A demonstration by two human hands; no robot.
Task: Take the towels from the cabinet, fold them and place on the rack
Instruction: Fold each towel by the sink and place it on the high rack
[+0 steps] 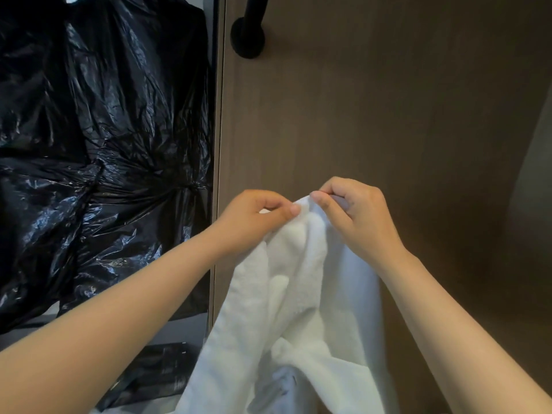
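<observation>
Two bare forearms (119, 318) reach up from the bottom corners of the frame and meet just below its middle, where both hands work the top of a white towel (298, 294). The left hand (257, 213) pinches the towel's upper edge between thumb and curled forefinger. The right hand (352, 210), almost touching it, pinches the same edge from the other side, fingers curled over the cloth. From that shared grip the towel hangs down through the lower middle of the frame in loose, bunched folds, its bottom running out of view. So the fetching looks done for this towel at least (it is out and in hand), but the folding is barely begun: no flat crease or squared shape shows, and the hands seem to be bringing corners or an edge together for a first fold. Behind the towel a brown wood-grain panel (388, 100) fills the right side, with a black round fitting (248, 37) at the top middle; whether that belongs to a rack cannot be told. Crumpled black plastic bags (104, 144) fill the left side. No rack with folded towels is in view, so placing is left to do, and how many towels remain cannot be judged.
</observation>
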